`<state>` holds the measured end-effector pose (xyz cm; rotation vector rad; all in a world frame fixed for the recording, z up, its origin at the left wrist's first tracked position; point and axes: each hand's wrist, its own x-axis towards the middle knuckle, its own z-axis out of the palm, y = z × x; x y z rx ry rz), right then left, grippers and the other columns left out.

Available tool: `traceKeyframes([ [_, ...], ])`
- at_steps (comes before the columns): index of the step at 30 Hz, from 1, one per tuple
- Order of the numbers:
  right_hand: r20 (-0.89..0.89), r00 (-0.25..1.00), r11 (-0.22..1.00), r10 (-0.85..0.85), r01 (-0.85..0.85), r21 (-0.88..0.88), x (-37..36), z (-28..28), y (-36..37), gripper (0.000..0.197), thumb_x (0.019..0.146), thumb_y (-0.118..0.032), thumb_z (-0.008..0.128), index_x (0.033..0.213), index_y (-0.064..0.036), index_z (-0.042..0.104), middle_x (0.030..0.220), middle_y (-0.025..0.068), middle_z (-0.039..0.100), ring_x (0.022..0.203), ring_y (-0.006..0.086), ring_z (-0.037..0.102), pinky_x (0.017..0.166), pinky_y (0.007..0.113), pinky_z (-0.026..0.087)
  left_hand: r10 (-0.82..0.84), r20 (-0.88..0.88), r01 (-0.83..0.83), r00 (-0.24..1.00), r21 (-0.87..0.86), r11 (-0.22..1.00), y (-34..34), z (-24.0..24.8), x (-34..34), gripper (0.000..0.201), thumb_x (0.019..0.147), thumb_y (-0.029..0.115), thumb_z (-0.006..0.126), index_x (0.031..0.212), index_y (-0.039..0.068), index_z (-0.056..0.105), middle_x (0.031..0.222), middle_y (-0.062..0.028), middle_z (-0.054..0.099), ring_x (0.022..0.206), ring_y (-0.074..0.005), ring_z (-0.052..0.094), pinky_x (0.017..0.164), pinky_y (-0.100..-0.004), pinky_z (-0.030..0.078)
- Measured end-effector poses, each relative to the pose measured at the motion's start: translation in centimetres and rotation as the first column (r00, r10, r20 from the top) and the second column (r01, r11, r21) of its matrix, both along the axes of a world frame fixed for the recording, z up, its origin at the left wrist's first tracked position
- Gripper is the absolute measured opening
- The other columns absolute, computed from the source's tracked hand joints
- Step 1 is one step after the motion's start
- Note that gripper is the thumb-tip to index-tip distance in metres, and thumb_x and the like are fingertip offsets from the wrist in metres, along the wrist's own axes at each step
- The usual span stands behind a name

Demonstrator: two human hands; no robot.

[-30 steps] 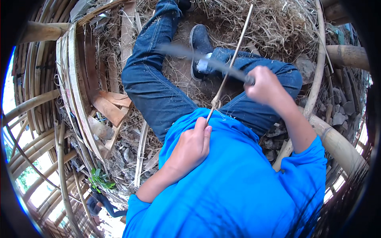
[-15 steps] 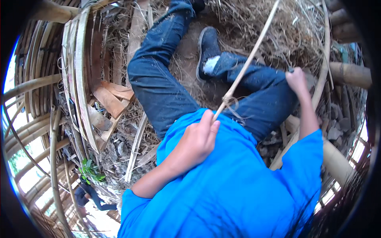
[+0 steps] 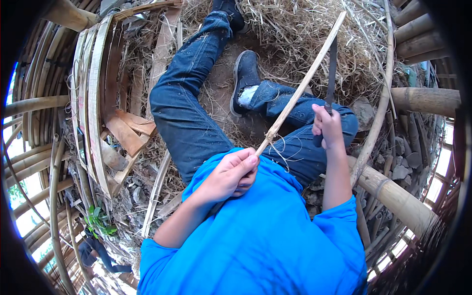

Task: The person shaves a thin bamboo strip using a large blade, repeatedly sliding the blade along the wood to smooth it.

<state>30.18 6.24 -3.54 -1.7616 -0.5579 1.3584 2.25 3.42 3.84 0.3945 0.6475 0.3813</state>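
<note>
Gripped in my left hand (image 3: 230, 174), close against my blue shirt, is the lower end of a long pale bamboo strip (image 3: 306, 82). The strip slants up and away to the right, across my right leg. At a knot just beyond my fingers, thin curled shavings (image 3: 282, 152) hang from it. My right hand (image 3: 328, 127) is closed round the handle of a knife (image 3: 332, 73) over my right knee. Its dark, narrow blade points away from me, and its tip lies near the strip's far end; I cannot tell whether they touch.
Dry shavings (image 3: 305, 34) are heaped beyond my shoe. Split planks (image 3: 96, 98) stand at the left. A thick bamboo pole (image 3: 396, 199) and rubble (image 3: 400, 169) lie on the right. Another person's legs (image 3: 105, 255) show at the lower left, past the bamboo slats.
My right hand has moved left from the outer side of my knee, and the knife blade now shows upright beside the strip. My left hand still grips the strip's lower end.
</note>
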Motion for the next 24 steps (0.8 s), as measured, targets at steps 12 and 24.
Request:
traceKeyframes([
  [12, 0.667, 0.483, 0.740, 0.567, -0.654, -0.155, -4.7, 6.9, -1.4, 0.018, 0.071, -0.019, 0.066, 0.063, -0.0044, 0.063, 0.060, 0.0172, 0.060, 0.059, 0.0355, 0.060, 0.056, 0.039, 0.050, 0.158, -0.204, -0.094, 0.966, 0.294, 0.951, -1.6, -1.4, 0.2, 0.023, 0.100, 0.026, 0.043, 0.086, 0.007, 0.042, 0.054, 0.0025, 0.033, 0.044, -0.0069, 0.031, 0.039, -0.0244, 0.025],
  [24, 0.777, 0.270, 0.813, 0.569, -0.327, -0.482, 3.0, 7.3, 4.7, 0.017, 0.073, -0.013, 0.059, 0.071, 0.0023, 0.066, 0.068, 0.0236, 0.063, 0.067, 0.0347, 0.066, 0.064, 0.041, 0.052, 0.216, -0.548, 0.269, 0.808, 0.670, 0.692, -3.6, 0.7, 0.7, 0.017, 0.097, 0.014, 0.046, 0.086, 0.002, 0.043, 0.055, -0.0132, 0.043, 0.048, -0.0232, 0.047, 0.047, -0.0383, 0.034],
])
